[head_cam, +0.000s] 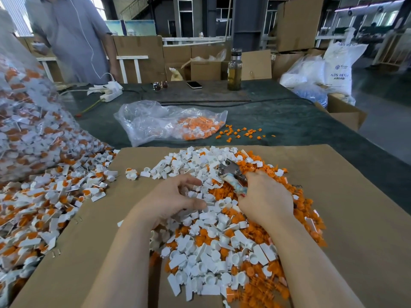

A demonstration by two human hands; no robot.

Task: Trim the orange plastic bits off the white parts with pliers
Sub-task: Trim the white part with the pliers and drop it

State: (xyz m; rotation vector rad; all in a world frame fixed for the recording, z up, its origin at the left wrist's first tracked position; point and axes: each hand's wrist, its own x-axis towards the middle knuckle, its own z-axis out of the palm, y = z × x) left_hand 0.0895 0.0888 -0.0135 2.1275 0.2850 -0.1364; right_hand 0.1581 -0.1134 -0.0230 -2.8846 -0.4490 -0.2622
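A heap of white parts (206, 218) and orange plastic bits (262, 230) covers a cardboard sheet (347, 218) on the worktop (289, 121), where the right hand (264, 198) has its grip clamped on the pliers (233, 174), metal head raised over the heap. The left hand (171, 196) reaches in with fingers loosely spread, holding nothing. Beyond lie a clear bag (155, 123) of pieces and a bottle (234, 70).

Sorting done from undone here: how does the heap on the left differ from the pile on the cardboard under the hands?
The left heap holds white parts with orange bits still joined; the cardboard pile holds bare white parts and loose orange bits lying apart. The left heap spills from a clear bag; the cardboard pile lies open on the cardboard sheet. Both mix white and orange plastic.
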